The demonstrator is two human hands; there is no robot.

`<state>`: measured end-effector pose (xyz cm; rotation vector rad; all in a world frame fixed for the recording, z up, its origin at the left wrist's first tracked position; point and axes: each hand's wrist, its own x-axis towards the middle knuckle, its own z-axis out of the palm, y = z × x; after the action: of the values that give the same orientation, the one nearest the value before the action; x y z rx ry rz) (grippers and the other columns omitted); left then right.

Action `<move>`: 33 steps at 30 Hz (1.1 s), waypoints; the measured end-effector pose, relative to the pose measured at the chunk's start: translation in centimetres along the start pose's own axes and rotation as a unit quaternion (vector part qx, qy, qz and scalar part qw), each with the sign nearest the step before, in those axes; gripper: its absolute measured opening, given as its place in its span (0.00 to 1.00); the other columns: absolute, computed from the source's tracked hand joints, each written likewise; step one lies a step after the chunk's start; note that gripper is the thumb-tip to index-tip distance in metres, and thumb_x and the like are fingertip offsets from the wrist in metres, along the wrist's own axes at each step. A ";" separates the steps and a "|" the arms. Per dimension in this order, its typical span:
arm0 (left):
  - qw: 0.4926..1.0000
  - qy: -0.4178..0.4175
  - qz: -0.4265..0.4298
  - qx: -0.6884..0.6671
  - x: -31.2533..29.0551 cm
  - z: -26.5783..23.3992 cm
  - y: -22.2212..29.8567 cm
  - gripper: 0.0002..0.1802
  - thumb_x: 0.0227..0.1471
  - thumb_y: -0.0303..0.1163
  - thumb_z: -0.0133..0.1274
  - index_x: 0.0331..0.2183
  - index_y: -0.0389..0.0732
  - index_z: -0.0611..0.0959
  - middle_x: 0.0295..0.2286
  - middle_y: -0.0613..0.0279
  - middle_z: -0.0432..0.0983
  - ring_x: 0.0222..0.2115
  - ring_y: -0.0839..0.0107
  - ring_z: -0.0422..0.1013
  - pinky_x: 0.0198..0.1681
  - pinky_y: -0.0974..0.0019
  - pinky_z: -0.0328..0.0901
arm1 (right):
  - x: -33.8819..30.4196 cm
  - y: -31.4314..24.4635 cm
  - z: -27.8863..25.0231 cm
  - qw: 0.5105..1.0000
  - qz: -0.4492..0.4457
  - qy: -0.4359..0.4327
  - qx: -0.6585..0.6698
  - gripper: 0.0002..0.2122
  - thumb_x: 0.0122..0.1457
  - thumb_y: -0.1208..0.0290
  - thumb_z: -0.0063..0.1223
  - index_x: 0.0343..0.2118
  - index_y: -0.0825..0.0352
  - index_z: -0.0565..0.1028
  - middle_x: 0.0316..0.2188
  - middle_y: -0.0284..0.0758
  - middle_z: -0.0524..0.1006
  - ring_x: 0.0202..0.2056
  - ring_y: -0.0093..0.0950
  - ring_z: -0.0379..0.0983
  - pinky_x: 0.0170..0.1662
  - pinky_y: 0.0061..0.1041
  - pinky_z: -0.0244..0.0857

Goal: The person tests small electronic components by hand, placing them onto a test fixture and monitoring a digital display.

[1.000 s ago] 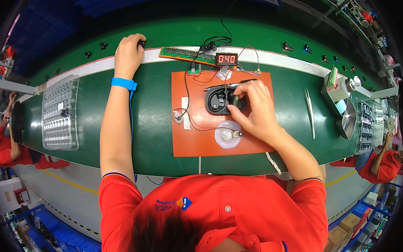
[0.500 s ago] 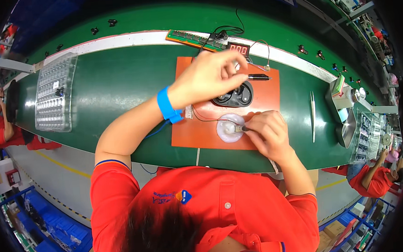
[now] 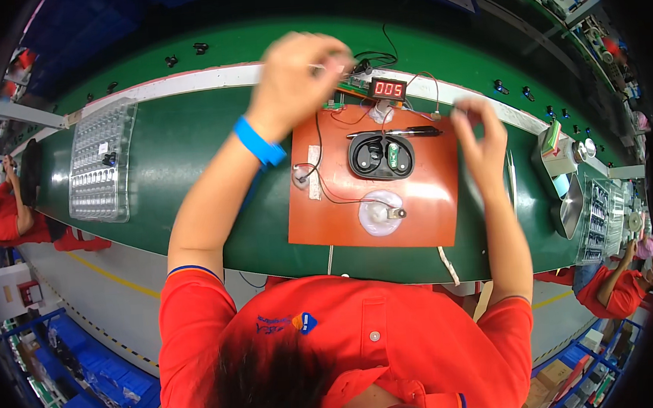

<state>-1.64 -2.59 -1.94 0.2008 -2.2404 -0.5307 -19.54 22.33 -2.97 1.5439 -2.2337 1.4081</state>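
My left hand (image 3: 300,75), with a blue wrist strap (image 3: 259,142), is raised over the far edge of the mat. Its fingers are curled together, blurred by motion; anything between them is too small to make out. My right hand (image 3: 485,138) hovers beyond the mat's right side, thumb and forefinger apart, nothing visible in it. Between them an open black earbud case (image 3: 381,156) lies on the orange mat (image 3: 431,197); a green part shows in its right hollow. Nearer me sits a round whitish pad (image 3: 376,220) with a small wired metal piece (image 3: 396,213).
A black pen (image 3: 412,132) lies behind the case, before a small red digital display (image 3: 388,89). Thin wires cross the mat. Tweezers (image 3: 512,185) and a metal tray (image 3: 570,208) are at right, a clear plastic tray (image 3: 103,161) at left. Black earbuds (image 3: 527,93) lie on the green strip beyond.
My left hand has moved away from above the case, up and left. My right hand has left the metal piece on the round pad and risen to the right. The display reading has changed.
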 end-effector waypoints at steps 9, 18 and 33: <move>0.928 -0.020 -0.083 0.364 -3.7 -6.3 -16.5 0.19 0.50 0.20 0.50 0.43 0.46 0.83 0.43 0.61 0.79 0.48 0.55 0.68 0.50 0.58 0.67 | 6.2 7.3 0.1 0.980 -0.011 0.049 -0.194 0.09 0.58 0.70 0.57 0.40 0.66 0.77 0.37 0.37 0.78 0.38 0.30 0.73 0.43 0.27 0.65; 0.943 0.027 -0.179 0.281 -3.8 -6.3 -18.3 0.13 0.49 0.22 0.50 0.38 0.40 0.82 0.41 0.53 0.79 0.39 0.49 0.74 0.44 0.53 0.69 | -2.8 -5.3 2.2 0.975 -0.134 -0.133 -0.116 0.17 0.47 0.67 0.65 0.40 0.64 0.78 0.36 0.37 0.76 0.39 0.37 0.71 0.43 0.35 0.62; 0.957 -0.106 -0.176 -0.206 0.8 -2.7 -2.3 0.14 0.52 0.22 0.53 0.42 0.38 0.82 0.41 0.60 0.79 0.42 0.72 0.74 0.45 0.67 0.69 | -5.8 -5.1 0.5 0.976 -0.036 -0.167 0.131 0.11 0.48 0.81 0.62 0.36 0.68 0.76 0.33 0.37 0.78 0.36 0.34 0.74 0.40 0.31 0.68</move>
<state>-0.18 -5.76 -0.79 0.3405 -2.2468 -1.2487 -12.56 25.68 -3.11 2.0647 -2.2015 1.5760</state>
